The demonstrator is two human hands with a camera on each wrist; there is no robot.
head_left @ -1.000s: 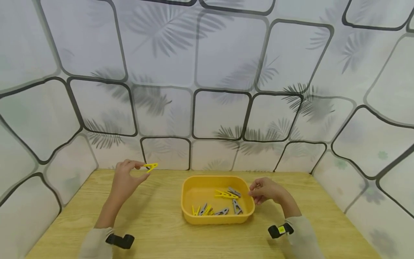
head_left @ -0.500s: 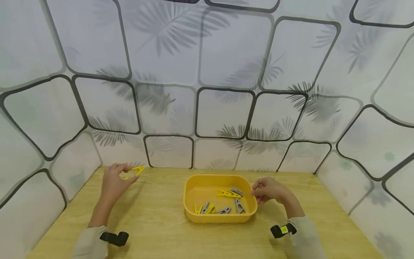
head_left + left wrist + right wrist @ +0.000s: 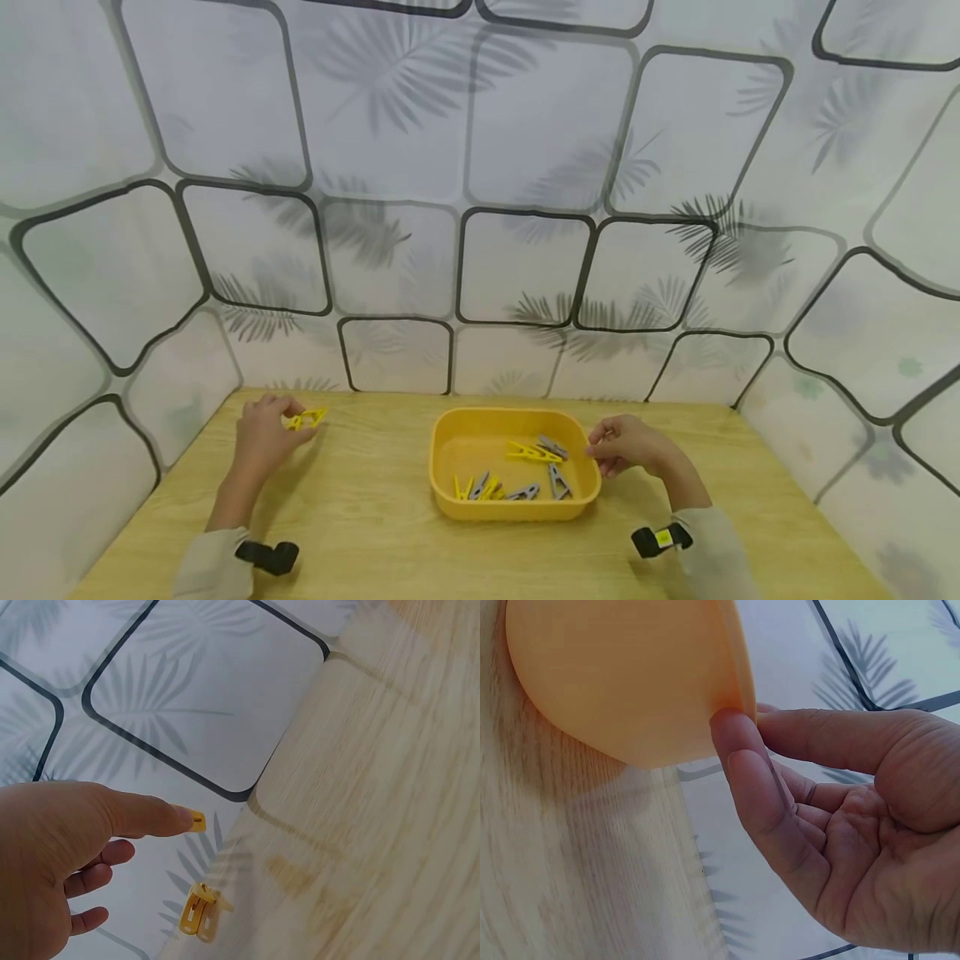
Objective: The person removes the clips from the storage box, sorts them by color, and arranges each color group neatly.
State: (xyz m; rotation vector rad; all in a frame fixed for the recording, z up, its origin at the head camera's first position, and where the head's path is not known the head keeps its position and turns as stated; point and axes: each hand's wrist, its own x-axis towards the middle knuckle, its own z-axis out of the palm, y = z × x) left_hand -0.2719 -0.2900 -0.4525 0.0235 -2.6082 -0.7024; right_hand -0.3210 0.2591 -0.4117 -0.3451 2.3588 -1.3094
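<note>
In the head view, a small yellow plastic clothespin was pinched by the left hand at centre left, low over the light wooden table. At centre right, the rim of the yellow rounded plastic tray was pinched by the right hand; yellow and grey pegs were piled inside.

Left wrist view: one peg end was seen at the fingertip, lower left.

Right wrist view: the tray edge was gripped between finger and thumb, upper middle.

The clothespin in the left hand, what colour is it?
Yellow. The clothespin pinched by the left hand shows best in the head view.
</note>
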